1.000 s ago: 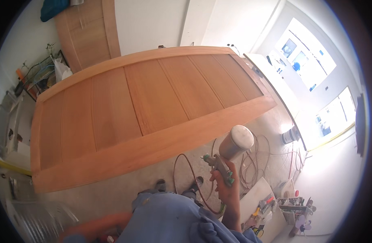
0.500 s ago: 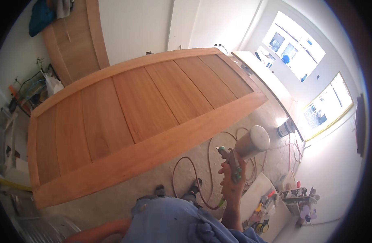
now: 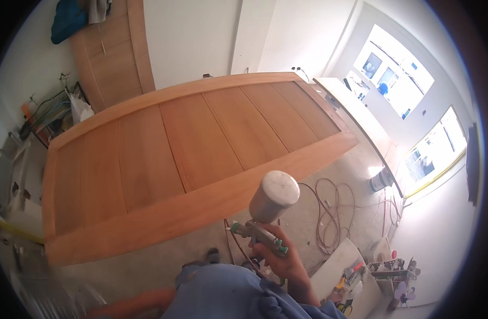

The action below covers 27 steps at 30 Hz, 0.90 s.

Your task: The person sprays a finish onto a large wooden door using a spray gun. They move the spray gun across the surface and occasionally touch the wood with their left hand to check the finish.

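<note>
My right hand (image 3: pixel 278 255) is wrapped around the grip of a spray gun (image 3: pixel 258 233), a metal body with green fittings. On top of the gun sits a whitish paint cup (image 3: pixel 275 195), tilted a little. Its nozzle points left, over the near edge of a large wooden door panel (image 3: pixel 201 141) with several vertical boards inside a frame. A dark red air hose (image 3: pixel 236 247) hangs below the gun. My left forearm (image 3: pixel 143 303) reaches out to the lower left, and its hand lies outside the picture.
Hose loops (image 3: pixel 329 212) lie on the floor at right, near a paint can (image 3: pixel 381 179). A light board (image 3: pixel 337 276) with tools stands at lower right. Another wooden door (image 3: pixel 114 53) leans on the back wall. Clear plastic sheeting (image 3: pixel 47 292) is at lower left.
My right hand has carried the spray gun left, closer to my body and the door's near edge. The view has shifted slightly, so the door sits lower and further right.
</note>
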{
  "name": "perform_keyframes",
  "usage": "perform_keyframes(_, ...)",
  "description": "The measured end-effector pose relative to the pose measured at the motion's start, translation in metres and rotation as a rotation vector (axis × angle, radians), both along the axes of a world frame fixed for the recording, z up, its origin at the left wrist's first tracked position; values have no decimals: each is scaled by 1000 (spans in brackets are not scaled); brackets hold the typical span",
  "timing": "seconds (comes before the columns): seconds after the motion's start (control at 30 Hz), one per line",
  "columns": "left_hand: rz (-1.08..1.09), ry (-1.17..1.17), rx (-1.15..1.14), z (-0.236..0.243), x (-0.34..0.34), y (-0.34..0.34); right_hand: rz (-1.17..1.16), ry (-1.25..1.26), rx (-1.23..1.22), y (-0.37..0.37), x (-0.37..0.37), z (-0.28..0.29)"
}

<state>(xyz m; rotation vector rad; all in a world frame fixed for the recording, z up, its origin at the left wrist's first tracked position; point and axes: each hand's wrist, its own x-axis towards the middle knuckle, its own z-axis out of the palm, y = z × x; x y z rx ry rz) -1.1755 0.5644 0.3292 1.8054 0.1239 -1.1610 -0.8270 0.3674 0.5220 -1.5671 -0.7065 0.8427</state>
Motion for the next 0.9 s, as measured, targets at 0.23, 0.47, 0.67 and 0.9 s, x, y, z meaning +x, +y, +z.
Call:
perform_keyframes(0.23,32,-55,-33,-12,-5,6,17,45,-8,-1,6,6)
perform_keyframes(0.47,45,-87,-47,-19,-7,6,-323,-82,-20,-8,23,1)
perform_keyframes(0.67,49,-111,-56,-19,-10,8,-677,-318,65,-14,33,-18)
perform_keyframes(0.9,73,-132,-57,-21,-13,14,-895,-614,71,-27,50,-22)
